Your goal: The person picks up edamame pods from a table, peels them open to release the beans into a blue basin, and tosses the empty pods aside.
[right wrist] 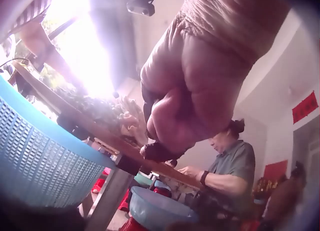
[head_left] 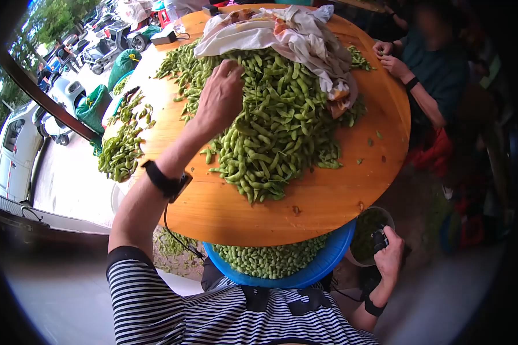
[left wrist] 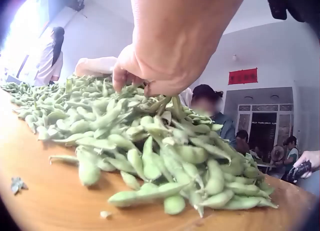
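Green pods [head_left: 270, 123] lie heaped on the round wooden table [head_left: 236, 221]. Over the heap's upper left is my left hand [head_left: 221, 95], its fingers bent down at the pods. The left wrist view shows that hand [left wrist: 170, 46] with its fingertips against the pods [left wrist: 190, 156]; whether a pod is pinched is hidden. Off the table's lower right edge, my right hand [head_left: 390, 256] grips a small dark object [head_left: 379, 238]. In the right wrist view the fingers of my right hand [right wrist: 195, 91] curl round the dark object [right wrist: 162, 152].
A blue basket [head_left: 342, 244] of shelled beans stands below the table's near edge, with a bucket [head_left: 390, 217] to its right. A stained cloth [head_left: 259, 31] covers the heap's far side. More pods [head_left: 121, 149] lie left. Another person [head_left: 443, 75] sits at the right.
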A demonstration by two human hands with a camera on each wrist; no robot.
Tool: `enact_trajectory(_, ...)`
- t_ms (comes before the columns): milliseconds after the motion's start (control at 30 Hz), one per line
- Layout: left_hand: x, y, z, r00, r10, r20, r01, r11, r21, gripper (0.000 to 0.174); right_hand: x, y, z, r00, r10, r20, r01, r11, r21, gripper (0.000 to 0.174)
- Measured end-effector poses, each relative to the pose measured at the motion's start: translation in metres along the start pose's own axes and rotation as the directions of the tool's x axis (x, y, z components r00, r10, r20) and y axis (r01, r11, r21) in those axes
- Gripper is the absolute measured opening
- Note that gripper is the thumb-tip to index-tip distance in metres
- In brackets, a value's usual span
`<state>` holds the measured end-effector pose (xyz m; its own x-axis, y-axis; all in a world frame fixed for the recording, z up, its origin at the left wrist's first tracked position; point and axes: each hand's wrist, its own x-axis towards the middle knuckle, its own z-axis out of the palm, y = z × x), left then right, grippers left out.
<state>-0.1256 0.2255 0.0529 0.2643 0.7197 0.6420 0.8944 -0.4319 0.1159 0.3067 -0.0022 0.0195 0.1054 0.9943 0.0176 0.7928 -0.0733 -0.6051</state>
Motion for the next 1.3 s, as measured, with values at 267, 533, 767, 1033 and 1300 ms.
enact_trajectory(267, 0.059, -0.027, 0.032, 0.997, -0.059, -0.050, 0.055, 0.996, -0.075, 0.048, 0.002, 0.003, 0.003, 0.999, -0.045, 0.026, 0.046, 0.999, -0.027, 0.013)
enact_trajectory(533, 0.095, -0.053, 0.024, 0.999, -0.047, -0.026, 0.039, 0.972, -0.233, 0.040, -0.001, 0.000, -0.001, 1.000, 0.004, -0.010, -0.005, 0.999, -0.052, 0.013)
enact_trajectory(767, 0.083, -0.013, 0.045, 0.997, -0.061, -0.040, 0.058, 0.994, -0.092, 0.058, -0.005, 0.000, -0.003, 1.000, -0.007, 0.003, 0.007, 0.998, -0.069, 0.014)
enact_trajectory(1033, 0.134, -0.012, 0.074, 0.945, -0.327, -0.026, 0.328, 0.944, 0.037, 0.078, -0.016, 0.011, -0.010, 1.000, 0.021, -0.002, -0.021, 0.998, -0.056, 0.011)
enact_trajectory(1300, 0.135, 0.030, 0.071, 0.985, -0.112, 0.128, 0.112, 0.994, 0.013, 0.044, -0.032, 0.014, -0.016, 0.996, 0.084, -0.014, -0.085, 0.993, -0.082, 0.008)
